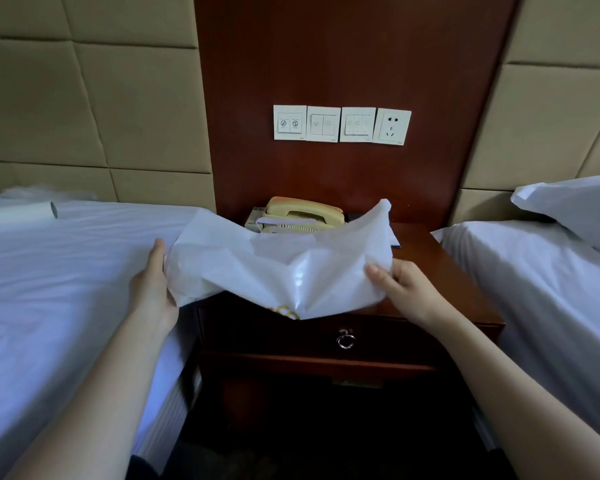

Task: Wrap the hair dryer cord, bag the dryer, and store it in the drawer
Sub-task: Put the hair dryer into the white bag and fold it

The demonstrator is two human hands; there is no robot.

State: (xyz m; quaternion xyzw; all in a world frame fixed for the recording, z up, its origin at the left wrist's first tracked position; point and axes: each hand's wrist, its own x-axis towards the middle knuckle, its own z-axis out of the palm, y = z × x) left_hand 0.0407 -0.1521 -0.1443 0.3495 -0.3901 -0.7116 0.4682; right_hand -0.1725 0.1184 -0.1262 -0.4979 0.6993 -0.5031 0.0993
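Bag white, crumpled | hands: left hand grips edge, right hand pinches edge

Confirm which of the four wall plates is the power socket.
The rightmost plate: it has pin holes, while the three switch plates to its left carry rocker buttons.

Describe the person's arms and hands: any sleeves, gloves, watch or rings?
The left hand and right hand wear no gloves, and no ring, watch or bracelet shows on the parts in view. Both arms are bare all the way to the frame's bottom edge, and no sleeve is visible.
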